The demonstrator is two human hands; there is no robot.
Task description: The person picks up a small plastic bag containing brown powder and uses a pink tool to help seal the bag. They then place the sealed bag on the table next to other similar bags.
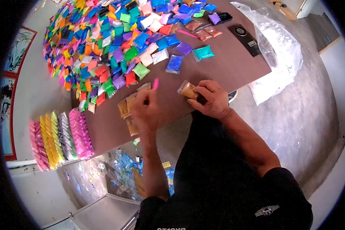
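My right hand (pixel 212 99) pinches a small clear packet of tan material (pixel 188 90) over the front part of the brown table (pixel 218 65). To its left, my left hand (pixel 146 109) is blurred by motion, its fingers curled, with a bright pink piece (pixel 156 83) sticking up from them. Several tan packets (pixel 124 109) lie beside and partly behind my left hand. Beyond my right hand are a blue packet (pixel 174 64) and a teal packet (pixel 203 53), both flat on the table.
A large heap of many-coloured packets (pixel 103 42) covers the far left. Rows of pink, yellow and silver packets (pixel 61 136) stand at the left edge. A black object (pixel 244 40) and clear plastic sheeting (pixel 280 50) lie at the right. Wrappers (pixel 126 172) lie below the table.
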